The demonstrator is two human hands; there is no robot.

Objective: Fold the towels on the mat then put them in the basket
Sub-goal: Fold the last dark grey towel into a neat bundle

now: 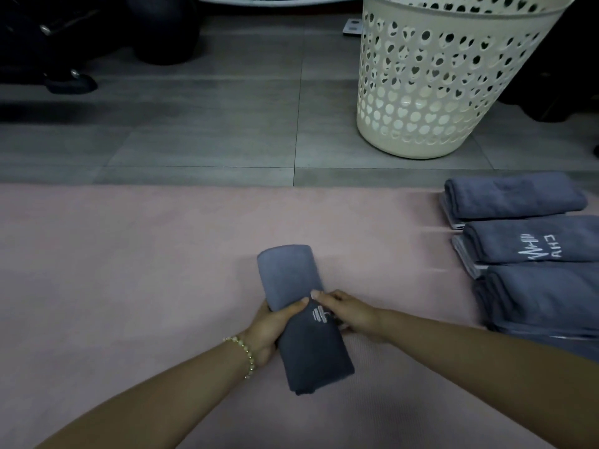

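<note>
A: What's written on the cloth in front of you?

B: The towel [301, 315] you hold has a small white stitched mark, a few short bars. Your right hand [343, 311] covers part of it, so you can't read more than that. One of the folded towels [534, 241] on your right has a white zigzag line with a few letters beside it. They lie upside down to you, and I can't read them for sure.

A: And your hands?

B: Your left hand [272, 328], with the bead bracelet [243, 348] at the wrist, grips the towel from its left side, thumb on top. Your right hand pinches it from the right at the same spot, thumb on top. The towel is a narrow folded strip lying on the pink mat [129, 270], its rounded end pointing away from you.

A: Where are the edges and the room?

B: Bare mat runs wide to your left and ahead of the towel up to the far edge. The folded towels crowd the mat's right side and run out of view. The basket [447, 76] stands on the grey tiled floor [194, 124] past that far edge, ahead and to your right, with a strip of floor between it and the mat
</note>
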